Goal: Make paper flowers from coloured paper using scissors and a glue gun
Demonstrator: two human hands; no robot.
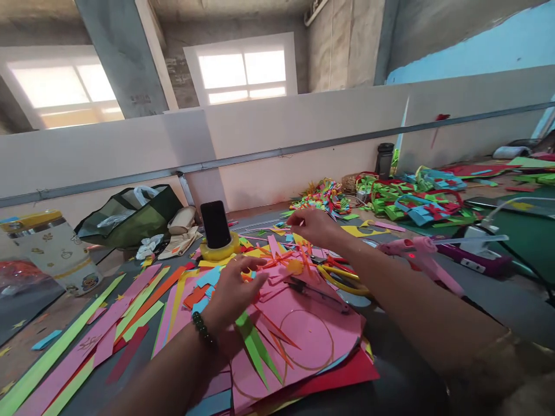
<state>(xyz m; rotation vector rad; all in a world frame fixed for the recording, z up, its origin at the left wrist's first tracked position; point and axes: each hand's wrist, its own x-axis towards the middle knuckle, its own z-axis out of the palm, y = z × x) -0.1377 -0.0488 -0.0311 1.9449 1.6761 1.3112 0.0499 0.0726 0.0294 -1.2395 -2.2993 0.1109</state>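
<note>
My left hand [234, 286], with a dark bead bracelet on the wrist, rests fingers closed on thin orange and green paper strips [260, 341] lying on a pink sheet [312, 335] with a drawn circle. My right hand [314, 226] reaches farther out over the heap of coloured paper scraps, fingers pinched around something I cannot make out. Yellow-handled scissors [342, 280] lie just right of the pink sheet, under my right forearm.
A black phone [215, 224] stands upright in a yellow tape roll. A pink glue gun [418, 254] lies at the right. Long paper strips [87, 341] lie at the left, near a printed jar [56, 248] and a green bag [130, 216]. Paper chains [411, 199] are piled at the far right.
</note>
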